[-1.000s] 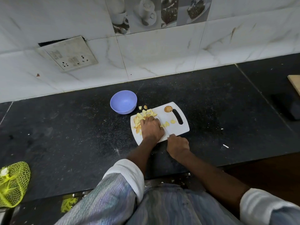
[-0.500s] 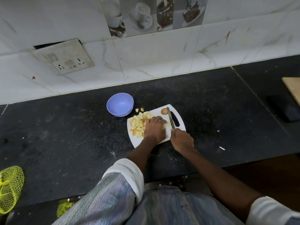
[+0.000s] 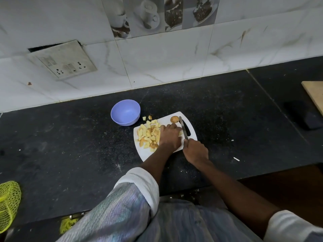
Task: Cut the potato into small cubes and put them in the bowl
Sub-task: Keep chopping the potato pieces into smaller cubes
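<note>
A white cutting board (image 3: 146, 154) lies on the black counter. A heap of yellow potato cubes (image 3: 148, 135) covers its left half, and two cubes lie just off its far corner. My left hand (image 3: 170, 137) rests palm down on potato pieces at the board's middle, hiding them. My right hand (image 3: 195, 151) grips a knife (image 3: 183, 127) whose blade points away from me, right beside my left fingers. A brown potato end (image 3: 174, 119) sits at the board's far edge. The purple bowl (image 3: 125, 112) stands empty to the far left of the board.
A tiled wall with a socket plate (image 3: 63, 59) runs behind the counter. A yellow net bag (image 3: 8, 203) lies at the left edge. A wooden board (image 3: 314, 95) and a dark object (image 3: 309, 119) sit at the far right. Small white scraps (image 3: 236, 159) dot the counter.
My right hand has moved up onto the board and brought the knife blade beside my left fingers. My left hand stays pressed on the potato pieces.
</note>
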